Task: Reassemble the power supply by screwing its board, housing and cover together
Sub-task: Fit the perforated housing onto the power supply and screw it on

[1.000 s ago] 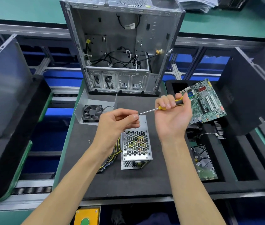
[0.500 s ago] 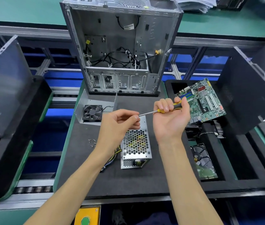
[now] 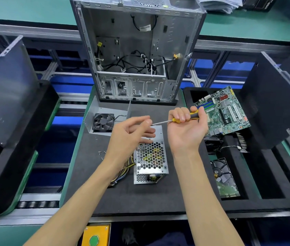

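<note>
On the dark table mat [image 3: 158, 197] the power supply [image 3: 150, 159] lies below both hands: right hand [image 3: 186, 128] grips the screwdriver [image 3: 174, 120], left hand [image 3: 131, 132] relaxed at its tip, which should sit square in the screw head before turning.

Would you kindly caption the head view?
Right hand grips screwdriver; left hand at its tip above power supply.

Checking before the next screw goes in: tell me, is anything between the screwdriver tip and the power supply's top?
Only the left hand: its fingers sit at the tip of the screwdriver, which the right hand holds above the power supply. Whether they hold a screw cannot be told.
</note>
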`<state>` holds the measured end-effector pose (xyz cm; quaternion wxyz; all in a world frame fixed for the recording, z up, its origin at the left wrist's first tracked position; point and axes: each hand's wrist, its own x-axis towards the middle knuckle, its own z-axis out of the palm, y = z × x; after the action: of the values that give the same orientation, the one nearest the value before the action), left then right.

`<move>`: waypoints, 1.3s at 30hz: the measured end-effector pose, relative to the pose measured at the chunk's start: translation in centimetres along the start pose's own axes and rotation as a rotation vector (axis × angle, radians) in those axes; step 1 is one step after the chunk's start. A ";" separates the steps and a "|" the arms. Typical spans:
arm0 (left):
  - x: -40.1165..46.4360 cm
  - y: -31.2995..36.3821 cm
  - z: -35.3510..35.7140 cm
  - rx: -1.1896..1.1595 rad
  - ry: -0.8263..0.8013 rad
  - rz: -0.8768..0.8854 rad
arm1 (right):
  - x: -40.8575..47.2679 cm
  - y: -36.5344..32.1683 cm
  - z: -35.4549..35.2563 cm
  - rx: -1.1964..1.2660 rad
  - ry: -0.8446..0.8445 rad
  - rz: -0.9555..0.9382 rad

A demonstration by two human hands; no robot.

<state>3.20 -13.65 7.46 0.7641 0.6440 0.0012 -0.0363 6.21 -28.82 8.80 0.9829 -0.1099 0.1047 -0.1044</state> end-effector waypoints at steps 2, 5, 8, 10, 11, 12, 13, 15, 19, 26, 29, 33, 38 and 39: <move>0.2 -0.6 -0.9 0.063 0.138 -0.027 | 0.1 -0.4 0.3 -0.068 -0.045 -0.039; 0.2 -2.9 -2.6 0.278 0.328 -0.177 | 0.0 -0.7 1.0 -0.255 -0.165 -0.114; 0.0 -5.0 -3.2 0.177 0.136 -0.483 | -0.2 -0.3 1.4 -0.425 -0.250 -0.127; -0.1 -5.9 -3.1 0.021 -0.040 -0.596 | -0.4 0.1 1.5 -0.511 -0.292 -0.121; -0.1 -6.1 -3.1 -0.027 -0.091 -0.607 | -0.5 0.3 1.5 -0.542 -0.313 -0.116; -0.1 -6.2 -3.1 -0.058 -0.112 -0.604 | -0.5 0.5 1.5 -0.568 -0.330 -0.112; 0.0 -6.3 -3.1 -0.080 -0.111 -0.598 | -0.6 0.6 1.4 -0.589 -0.345 -0.109; 0.4 -6.6 -3.2 -0.129 -0.089 -0.605 | -0.6 0.9 1.2 -0.633 -0.369 -0.113; 0.5 -6.9 -3.4 -0.201 -0.077 -0.614 | -0.5 1.4 1.0 -0.735 -0.389 -0.121; 0.4 -6.5 -3.3 -0.186 -0.066 -0.631 | -0.4 2.0 0.6 -0.826 -0.443 -0.143; 0.3 -6.5 -3.2 -0.175 -0.095 -0.620 | -0.3 2.2 0.3 -0.847 -0.441 -0.142; 0.3 -6.7 -3.3 -0.173 -0.103 -0.614 | -0.3 2.5 0.2 -0.903 -0.454 -0.149; 0.4 -6.7 -3.3 -0.166 -0.100 -0.609 | -0.8 2.9 0.5 -1.019 -0.499 -0.143; 0.4 -6.8 -3.4 -0.165 -0.100 -0.607 | -0.9 3.0 0.5 -1.053 -0.500 -0.148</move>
<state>3.33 -11.49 0.22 0.7671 0.5476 0.1589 -0.2940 6.06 -25.67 8.73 0.7809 -0.6116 -0.1005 -0.0777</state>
